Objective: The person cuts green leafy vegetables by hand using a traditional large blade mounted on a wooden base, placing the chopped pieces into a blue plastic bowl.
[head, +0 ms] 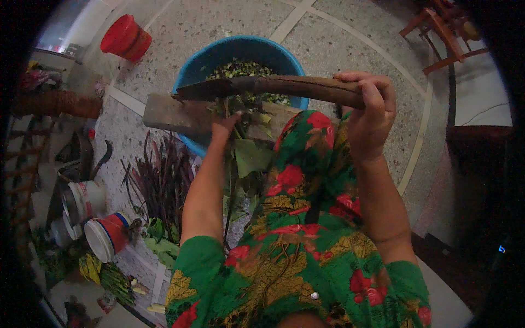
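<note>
My right hand [375, 112] is closed around the wooden handle [316, 87] of a large knife, whose dark blade [203, 89] points left above a wooden board [170, 112]. The board lies across a blue plastic tub [243, 38], its right end near my knee. On the board, my left hand [224, 125] grips a bunch of leafy stems [244, 123], partly hidden under the knife. A broad green leaf [252, 158] hangs from the bunch towards me. Chopped greens [242, 69] are heaped inside the tub.
Long purplish stems with leaves [166, 168] lie on the floor left of the tub. A red bucket [126, 39] is at the upper left. Tipped plastic pails [107, 238] and a green vegetable bundle [117, 283] are at lower left. Wooden furniture [441, 35] stands upper right.
</note>
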The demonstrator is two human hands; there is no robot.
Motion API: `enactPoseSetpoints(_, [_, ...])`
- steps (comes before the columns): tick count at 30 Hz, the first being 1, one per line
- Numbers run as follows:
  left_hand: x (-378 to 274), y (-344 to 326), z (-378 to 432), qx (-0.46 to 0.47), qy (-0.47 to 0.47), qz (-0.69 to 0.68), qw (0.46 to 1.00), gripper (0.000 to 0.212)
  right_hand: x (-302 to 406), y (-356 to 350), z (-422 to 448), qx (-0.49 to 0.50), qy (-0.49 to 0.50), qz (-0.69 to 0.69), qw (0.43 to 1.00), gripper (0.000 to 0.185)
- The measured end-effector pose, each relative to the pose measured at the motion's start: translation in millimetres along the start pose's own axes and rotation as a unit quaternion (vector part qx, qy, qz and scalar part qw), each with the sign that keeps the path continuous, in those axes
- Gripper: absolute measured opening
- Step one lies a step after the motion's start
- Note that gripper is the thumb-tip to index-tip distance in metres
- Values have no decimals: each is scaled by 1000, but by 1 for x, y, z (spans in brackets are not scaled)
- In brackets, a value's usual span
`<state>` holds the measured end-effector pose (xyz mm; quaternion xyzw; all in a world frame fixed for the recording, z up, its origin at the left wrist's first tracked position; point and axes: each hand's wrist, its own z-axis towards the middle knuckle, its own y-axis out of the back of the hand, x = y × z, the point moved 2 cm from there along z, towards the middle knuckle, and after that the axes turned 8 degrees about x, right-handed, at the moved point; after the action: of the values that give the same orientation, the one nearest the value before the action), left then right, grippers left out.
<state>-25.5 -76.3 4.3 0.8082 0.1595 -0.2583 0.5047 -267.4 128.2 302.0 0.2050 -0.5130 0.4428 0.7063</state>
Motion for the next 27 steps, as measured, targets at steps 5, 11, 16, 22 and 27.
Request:
enactPoseSetpoints(5, [27, 5, 5, -87, -97, -45, 990, 61, -31, 25, -26, 36, 81, -189, 978, 14])
enactPoseSetpoints(11, [-52, 25, -34, 9, -47, -144, 988, 42, -31, 42, -22, -108, -112, 27, 987, 19])
enactPoseSetpoints(16, [53, -1, 39, 93, -74, -6, 993, 52, 43, -69, 51, 106, 14, -14, 994, 15])
enactPoseSetpoints(22, [14, 15, 35, 78, -45, -61, 994, 55, 46, -58, 47, 100, -30, 2, 995, 17])
enactPoseSetpoints(27, [1, 11, 19, -54, -85, -47, 994, 49, -31, 40, -31, -81, -64, -35, 994, 19])
